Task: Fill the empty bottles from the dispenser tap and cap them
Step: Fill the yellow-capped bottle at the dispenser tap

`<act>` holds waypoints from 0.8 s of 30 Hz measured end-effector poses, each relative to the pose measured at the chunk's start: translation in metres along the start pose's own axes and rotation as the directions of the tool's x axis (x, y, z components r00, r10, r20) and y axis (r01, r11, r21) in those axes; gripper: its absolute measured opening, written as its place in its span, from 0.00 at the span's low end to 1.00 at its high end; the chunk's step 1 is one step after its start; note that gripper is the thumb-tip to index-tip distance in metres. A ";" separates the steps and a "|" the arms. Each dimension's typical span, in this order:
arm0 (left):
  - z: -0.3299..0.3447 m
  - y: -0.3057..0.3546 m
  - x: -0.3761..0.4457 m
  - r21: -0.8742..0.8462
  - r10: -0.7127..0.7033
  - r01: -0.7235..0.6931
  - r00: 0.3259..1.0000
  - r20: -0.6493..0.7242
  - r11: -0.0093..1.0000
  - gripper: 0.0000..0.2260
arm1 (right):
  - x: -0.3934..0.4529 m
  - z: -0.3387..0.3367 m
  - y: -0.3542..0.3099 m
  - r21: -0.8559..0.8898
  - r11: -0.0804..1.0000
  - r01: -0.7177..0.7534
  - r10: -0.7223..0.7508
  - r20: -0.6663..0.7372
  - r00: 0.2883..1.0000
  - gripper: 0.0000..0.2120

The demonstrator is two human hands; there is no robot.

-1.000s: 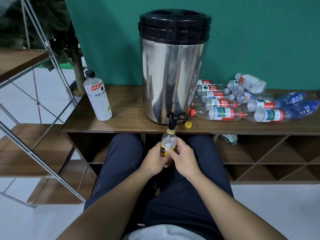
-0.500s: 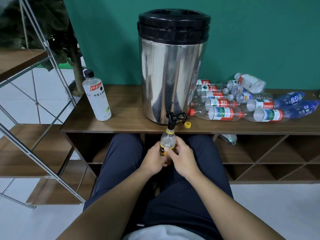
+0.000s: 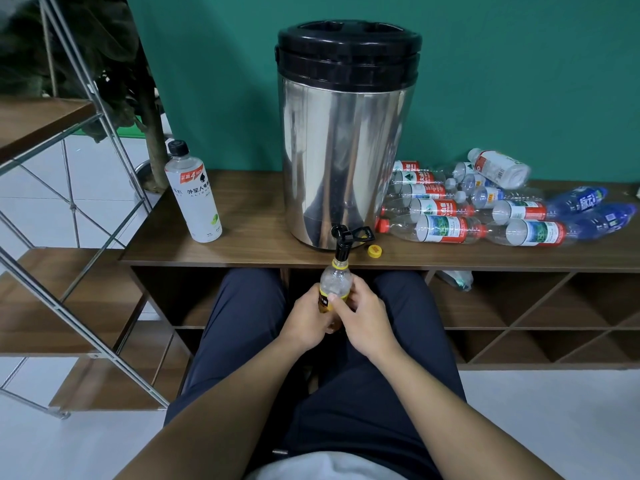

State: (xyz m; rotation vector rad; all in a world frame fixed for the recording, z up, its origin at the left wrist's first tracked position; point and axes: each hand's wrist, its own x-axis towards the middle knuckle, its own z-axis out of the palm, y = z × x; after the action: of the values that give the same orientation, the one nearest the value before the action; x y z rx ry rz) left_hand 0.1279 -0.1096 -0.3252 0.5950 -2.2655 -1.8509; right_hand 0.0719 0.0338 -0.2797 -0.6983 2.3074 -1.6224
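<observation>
Bottle [image 3: 334,284] sits under the tap [image 3: 343,242] at the bench's [image 3: 259,244] six o'clock edge, unmoved over the last second — filling looks under way. Left hand [image 3: 304,322] and right hand [image 3: 363,318] both wrap their fingers round it; its yellow cap [image 3: 374,251] waits at the tap's three o'clock.

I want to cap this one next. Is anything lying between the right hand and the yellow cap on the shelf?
Nothing visible does. The yellow cap lies alone on the shelf top, just right of the tap. The right hand grips the bottle below the shelf edge; the nearest lying bottle is further right.
</observation>
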 end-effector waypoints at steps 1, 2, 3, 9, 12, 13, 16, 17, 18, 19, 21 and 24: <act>0.000 -0.001 0.001 -0.007 -0.007 0.007 1.000 -0.004 1.000 0.18 | 0.000 0.000 0.000 -0.002 1.000 0.001 -0.001 -0.003 1.000 0.20; 0.000 -0.001 0.002 -0.010 -0.014 0.014 1.000 -0.009 1.000 0.18 | -0.001 -0.001 -0.001 -0.003 1.000 0.001 -0.001 -0.006 1.000 0.19; 0.000 -0.001 0.002 -0.013 -0.020 0.020 1.000 -0.012 1.000 0.18 | -0.001 -0.002 -0.002 0.000 1.000 0.003 -0.003 -0.004 1.000 0.19; 0.002 0.001 0.002 -0.018 -0.020 0.020 1.000 -0.007 1.000 0.18 | 0.000 -0.010 -0.012 0.025 1.000 -0.016 0.016 -0.010 1.000 0.13; 0.002 0.002 0.001 -0.030 -0.024 0.024 0.999 -0.021 0.999 0.19 | -0.001 -0.016 -0.016 0.006 1.000 -0.003 0.003 -0.027 1.000 0.12; 0.002 0.003 0.001 -0.025 -0.024 0.023 0.999 -0.022 0.999 0.19 | -0.001 -0.019 -0.018 -0.010 1.000 0.000 0.000 -0.046 0.999 0.13; 0.002 0.004 0.000 -0.032 -0.030 0.029 0.999 -0.022 0.999 0.21 | 0.005 -0.029 -0.025 -0.007 1.000 0.012 -0.013 -0.147 0.989 0.15; 0.002 0.004 0.000 -0.035 -0.033 0.032 0.999 -0.022 0.999 0.21 | 0.008 -0.032 -0.030 0.045 0.999 0.014 -0.006 -0.183 0.983 0.14; 0.002 0.003 0.001 -0.036 -0.035 0.034 0.999 -0.020 0.999 0.21 | 0.013 -0.034 -0.036 0.113 0.993 0.011 0.014 -0.212 0.977 0.13; 0.002 0.004 0.000 -0.034 -0.035 0.034 0.999 -0.018 0.999 0.21 | 0.018 -0.038 -0.045 0.170 0.986 0.003 0.037 -0.234 0.971 0.13; 0.002 0.003 0.001 -0.027 -0.031 0.031 0.999 -0.016 0.999 0.21 | 0.030 -0.044 -0.063 0.227 0.974 -0.013 0.070 -0.245 0.967 0.14; 0.002 0.003 0.001 -0.030 -0.030 0.030 0.999 -0.014 0.999 0.20 | 0.042 -0.048 -0.083 0.280 0.958 -0.056 0.105 -0.164 0.981 0.10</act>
State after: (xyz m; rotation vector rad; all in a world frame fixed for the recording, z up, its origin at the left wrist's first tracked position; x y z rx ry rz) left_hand 0.1257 -0.1077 -0.3230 0.6389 -2.2272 -1.8845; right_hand 0.0342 0.0293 -0.1823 -0.4056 2.1281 -1.9848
